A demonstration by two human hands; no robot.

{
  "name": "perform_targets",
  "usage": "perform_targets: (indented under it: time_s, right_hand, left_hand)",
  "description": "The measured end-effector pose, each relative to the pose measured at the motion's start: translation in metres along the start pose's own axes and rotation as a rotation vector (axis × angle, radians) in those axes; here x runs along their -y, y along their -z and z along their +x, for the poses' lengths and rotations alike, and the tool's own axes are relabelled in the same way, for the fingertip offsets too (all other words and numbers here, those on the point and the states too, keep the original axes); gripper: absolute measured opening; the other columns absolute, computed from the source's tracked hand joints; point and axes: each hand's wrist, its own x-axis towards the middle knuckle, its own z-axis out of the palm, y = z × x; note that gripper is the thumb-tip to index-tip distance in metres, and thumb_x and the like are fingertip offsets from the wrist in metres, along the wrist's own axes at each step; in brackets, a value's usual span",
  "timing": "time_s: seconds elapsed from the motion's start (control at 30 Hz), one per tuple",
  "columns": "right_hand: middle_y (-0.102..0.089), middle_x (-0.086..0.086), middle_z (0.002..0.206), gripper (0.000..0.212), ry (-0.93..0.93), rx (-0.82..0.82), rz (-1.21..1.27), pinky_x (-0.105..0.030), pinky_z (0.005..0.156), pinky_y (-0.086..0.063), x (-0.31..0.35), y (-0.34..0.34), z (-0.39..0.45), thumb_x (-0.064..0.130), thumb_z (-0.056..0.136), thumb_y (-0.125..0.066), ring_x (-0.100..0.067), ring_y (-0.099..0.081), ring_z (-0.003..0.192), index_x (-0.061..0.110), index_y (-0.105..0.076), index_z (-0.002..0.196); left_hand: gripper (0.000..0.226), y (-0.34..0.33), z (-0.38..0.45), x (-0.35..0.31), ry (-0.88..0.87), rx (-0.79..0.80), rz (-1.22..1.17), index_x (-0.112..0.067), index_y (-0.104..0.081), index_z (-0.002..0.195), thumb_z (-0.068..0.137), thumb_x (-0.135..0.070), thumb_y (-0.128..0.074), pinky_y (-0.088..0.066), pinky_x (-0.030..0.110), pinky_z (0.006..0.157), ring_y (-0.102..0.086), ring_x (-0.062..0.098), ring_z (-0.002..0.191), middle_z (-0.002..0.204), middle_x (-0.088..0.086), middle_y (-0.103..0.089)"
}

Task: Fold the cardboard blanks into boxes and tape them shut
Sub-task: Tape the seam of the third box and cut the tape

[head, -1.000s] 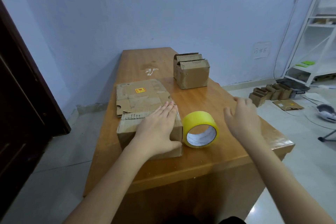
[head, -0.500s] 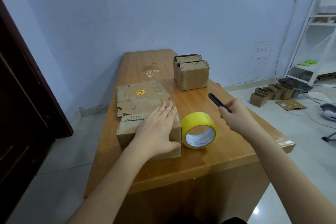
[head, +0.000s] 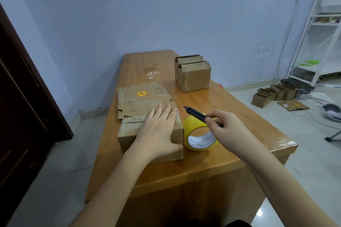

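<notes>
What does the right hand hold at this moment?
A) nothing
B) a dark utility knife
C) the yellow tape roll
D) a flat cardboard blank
B: the right hand grips a dark utility knife just above the yellow tape roll, which stands on the table.

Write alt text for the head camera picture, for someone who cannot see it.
A person's left hand presses flat on a folded brown cardboard box on a wooden table, while the right hand holds a black utility knife above a yellow tape roll. Flat cardboard blanks and a second folded box lie beyond.
</notes>
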Motion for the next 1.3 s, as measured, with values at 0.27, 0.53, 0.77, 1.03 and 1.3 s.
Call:
perform_targets:
  time_s: [0.27, 0.53, 0.77, 1.03, 1.3]
  right_hand:
    - [-0.049, 0.001, 0.059, 0.033, -0.010, 0.084, -0.116, -0.021, 0.043, -0.027, 0.002, -0.010, 0.006, 0.023, 0.101, -0.040, -0.011, -0.037, 0.047, 0.022, -0.059, 0.129]
    - [-0.049, -0.007, 0.067, 0.033, 0.025, 0.146, 0.001, -0.022, 0.049, -0.029, -0.001, -0.002, -0.008, 0.019, 0.102, -0.039, -0.014, -0.037, 0.055, 0.019, -0.059, 0.128]
    - [-0.047, 0.001, 0.061, 0.032, 0.095, 0.114, -0.004, -0.019, 0.047, -0.028, -0.002, 0.000, -0.024, 0.018, 0.101, -0.040, -0.009, -0.036, 0.049, 0.022, -0.061, 0.124]
    - [-0.040, 0.008, 0.050, 0.033, 0.166, 0.134, 0.068, -0.025, 0.050, -0.027, -0.006, 0.011, -0.049, 0.018, 0.099, -0.043, -0.006, -0.034, 0.046, 0.047, -0.059, 0.104]
    - [-0.044, 0.002, 0.054, 0.036, 0.003, -0.090, 0.295, -0.019, 0.042, -0.027, -0.009, 0.028, -0.032, 0.008, 0.095, -0.038, -0.006, -0.032, 0.042, 0.033, -0.064, 0.093]
  left_hand:
    - [0.109, 0.002, 0.001, 0.001, -0.005, 0.042, 0.017, -0.010, 0.009, 0.150, 0.080, -0.063, -0.057, 0.002, 0.037, 0.118, 0.008, 0.027, 0.145, 0.158, 0.008, 0.010]
    - [0.111, 0.003, 0.001, 0.000, -0.012, 0.059, 0.033, -0.009, 0.010, 0.150, 0.079, -0.058, -0.062, 0.003, 0.038, 0.117, 0.009, 0.028, 0.145, 0.158, 0.009, 0.011]
    - [0.111, 0.002, 0.001, 0.000, -0.011, 0.056, 0.037, -0.009, 0.008, 0.150, 0.079, -0.058, -0.062, 0.002, 0.038, 0.117, 0.008, 0.028, 0.145, 0.158, 0.010, 0.010]
    - [0.111, 0.002, 0.001, 0.001, -0.020, 0.051, 0.050, -0.008, 0.009, 0.150, 0.079, -0.060, -0.060, 0.003, 0.038, 0.117, 0.008, 0.029, 0.145, 0.158, 0.011, 0.010]
    - [0.111, 0.003, 0.000, 0.001, -0.028, 0.049, 0.060, -0.008, 0.009, 0.150, 0.079, -0.060, -0.060, 0.003, 0.037, 0.117, 0.007, 0.029, 0.145, 0.158, 0.011, 0.010]
